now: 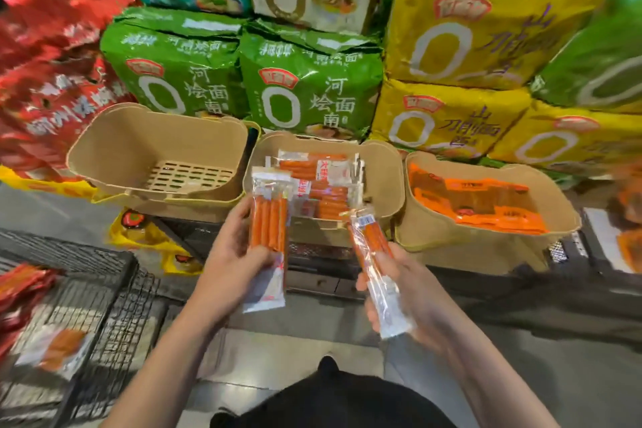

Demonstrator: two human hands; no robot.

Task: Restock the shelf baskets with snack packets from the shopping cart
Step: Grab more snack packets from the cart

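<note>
The shopping cart (87,295) sits at far left, a few packets in it. The left basket (104,146) holds nothing. Her left hand (239,254) grips one sausage packet (269,233) at its lower half; the right hand (406,292) clutches a second packet (373,264), tilted, before the middle basket (385,177). That slick wrapper could slide out and land short of the rim.

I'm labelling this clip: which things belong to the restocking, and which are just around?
Job: left hand and right hand, each holding a sausage packet; middle basket; cart.
Around: noodle bags; empty basket.
</note>
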